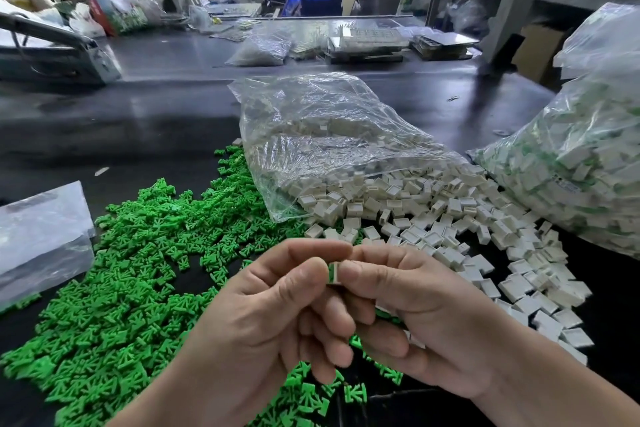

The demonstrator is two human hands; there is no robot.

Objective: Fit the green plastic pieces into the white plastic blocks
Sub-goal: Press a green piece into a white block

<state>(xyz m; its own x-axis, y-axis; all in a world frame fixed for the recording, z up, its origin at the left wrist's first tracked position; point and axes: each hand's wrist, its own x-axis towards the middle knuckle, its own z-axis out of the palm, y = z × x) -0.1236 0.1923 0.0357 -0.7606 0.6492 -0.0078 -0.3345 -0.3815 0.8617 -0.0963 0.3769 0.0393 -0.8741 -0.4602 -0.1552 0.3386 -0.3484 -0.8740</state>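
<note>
Both hands meet above the table's near edge. My left hand (277, 315) and my right hand (422, 315) pinch one small white block with a green piece in it (334, 273) between thumbs and forefingers; only a sliver of it shows. A wide heap of loose green plastic pieces (138, 270) covers the dark table on the left, partly under my hands. Loose white plastic blocks (450, 218) spread to the right, spilling from an open clear bag (329, 135).
A big clear bag of white blocks with green inside (588, 156) stands at the right. A flat clear bag (38, 232) lies at the left edge. Farther back on the dark table (156, 121) are a grey machine (52, 55), another bag (263, 48) and trays (367, 42).
</note>
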